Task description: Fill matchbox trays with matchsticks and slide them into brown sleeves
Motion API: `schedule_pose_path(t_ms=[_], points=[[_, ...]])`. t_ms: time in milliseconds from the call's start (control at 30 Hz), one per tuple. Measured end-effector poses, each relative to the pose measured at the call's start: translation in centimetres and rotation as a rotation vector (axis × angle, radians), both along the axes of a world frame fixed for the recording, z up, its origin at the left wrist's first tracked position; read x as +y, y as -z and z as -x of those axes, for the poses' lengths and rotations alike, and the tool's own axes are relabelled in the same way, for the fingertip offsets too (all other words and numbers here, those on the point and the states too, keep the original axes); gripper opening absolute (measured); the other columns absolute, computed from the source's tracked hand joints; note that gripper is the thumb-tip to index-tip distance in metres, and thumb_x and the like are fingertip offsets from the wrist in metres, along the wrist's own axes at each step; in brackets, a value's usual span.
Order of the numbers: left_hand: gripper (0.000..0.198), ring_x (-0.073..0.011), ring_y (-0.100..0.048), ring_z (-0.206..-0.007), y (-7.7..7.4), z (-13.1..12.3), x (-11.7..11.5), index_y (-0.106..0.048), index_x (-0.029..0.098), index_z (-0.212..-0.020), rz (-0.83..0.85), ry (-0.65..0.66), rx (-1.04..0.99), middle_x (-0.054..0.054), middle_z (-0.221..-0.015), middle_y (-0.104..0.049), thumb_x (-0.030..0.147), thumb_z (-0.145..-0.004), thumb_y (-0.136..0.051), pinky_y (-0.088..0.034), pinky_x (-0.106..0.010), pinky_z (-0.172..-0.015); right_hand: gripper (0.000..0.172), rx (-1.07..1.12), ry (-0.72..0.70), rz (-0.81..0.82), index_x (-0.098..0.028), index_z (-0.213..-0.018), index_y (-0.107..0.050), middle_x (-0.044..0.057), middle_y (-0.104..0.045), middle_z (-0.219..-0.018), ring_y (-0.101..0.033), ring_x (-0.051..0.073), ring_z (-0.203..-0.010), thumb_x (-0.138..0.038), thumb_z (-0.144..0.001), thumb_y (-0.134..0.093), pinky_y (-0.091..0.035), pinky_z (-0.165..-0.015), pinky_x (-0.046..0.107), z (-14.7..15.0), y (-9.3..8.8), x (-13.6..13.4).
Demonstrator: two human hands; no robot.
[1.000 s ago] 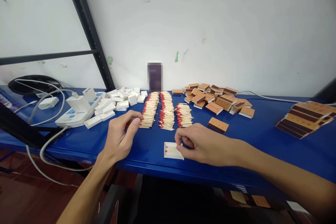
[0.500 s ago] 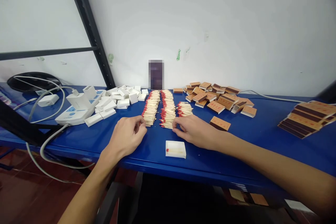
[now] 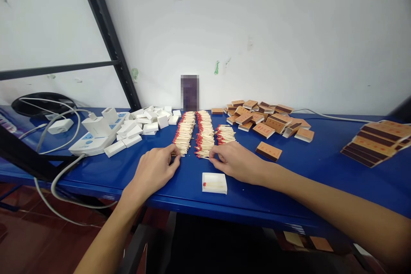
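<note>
Three rows of red-headed matches lie on the blue table: a left row [image 3: 184, 130], a middle row [image 3: 205, 132] and a shorter right row [image 3: 225, 134]. At the near end of the left row, my left hand [image 3: 156, 166] pinches thumb and forefinger around the end of a match. My right hand [image 3: 236, 160] is closed in a pinch on a match at the near end of the middle row; the red head of that match points left. Between my hands and closer to me, a white matchbox tray [image 3: 214, 183] holds a match or a few, one red head showing.
White matchbox trays [image 3: 149, 120] are heaped at left, beside a power strip [image 3: 93, 140] with chargers and cables. Brown matchbox sleeves [image 3: 269, 117] pile up at back right, one sleeve [image 3: 269, 151] apart from them. Stacked matchboxes [image 3: 374, 143] stand far right. A blurred dark panel [image 3: 190, 93] leans against the wall.
My right fingers have drawn slightly left and closer, and a single match now shows at their tips. My left fingertips have closed in on the near end of the left row.
</note>
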State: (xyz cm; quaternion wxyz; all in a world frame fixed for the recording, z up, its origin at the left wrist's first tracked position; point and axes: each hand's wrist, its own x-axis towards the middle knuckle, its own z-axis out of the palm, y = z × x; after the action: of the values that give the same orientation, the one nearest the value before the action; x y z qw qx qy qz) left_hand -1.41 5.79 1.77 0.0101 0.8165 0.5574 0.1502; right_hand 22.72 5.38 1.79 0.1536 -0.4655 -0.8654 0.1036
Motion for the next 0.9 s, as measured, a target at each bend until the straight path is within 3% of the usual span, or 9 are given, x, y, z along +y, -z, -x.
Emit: schedule_pose_path(t_ms=[300,633,900], points=[[0.015,-0.0199,-0.059,-0.061,0.0,0.1,0.1,-0.062,0.024,-0.09,0.027,-0.013,-0.011,0.002,-0.065,-0.062,0.031,-0.091,-0.048,-0.026,-0.028,-0.055,0.013,0.026,0.038,0.036,-0.018,-0.079,-0.063,-0.002,-0.055,-0.059,-0.045,0.011,-0.053,-0.017,-0.089,-0.053,-0.03,-0.056,0.025,0.2,0.2,0.0],[0.02,-0.0216,-0.062,-0.066,0.4,0.2,0.2,-0.061,0.025,-0.098,0.035,0.015,-0.014,0.0,-0.069,-0.066,0.033,-0.096,-0.044,-0.028,-0.028,-0.056,0.012,0.147,-0.069,0.244,-0.019,-0.069,-0.06,-0.006,-0.049,-0.055,-0.043,0.01,-0.052,-0.017,-0.081,-0.058,-0.033,-0.052,0.023,-1.1,-3.3,-2.6],[0.022,-0.0222,-0.063,-0.068,0.7,0.5,0.4,-0.056,0.024,-0.095,0.048,0.04,0.019,-0.002,-0.079,-0.068,0.035,-0.099,-0.038,-0.032,-0.029,-0.059,0.013,0.101,-0.074,0.234,-0.02,-0.067,-0.06,-0.006,-0.051,-0.055,-0.044,0.009,-0.051,-0.02,-0.08,-0.061,-0.035,-0.052,0.024,-1.3,-3.4,-3.2]])
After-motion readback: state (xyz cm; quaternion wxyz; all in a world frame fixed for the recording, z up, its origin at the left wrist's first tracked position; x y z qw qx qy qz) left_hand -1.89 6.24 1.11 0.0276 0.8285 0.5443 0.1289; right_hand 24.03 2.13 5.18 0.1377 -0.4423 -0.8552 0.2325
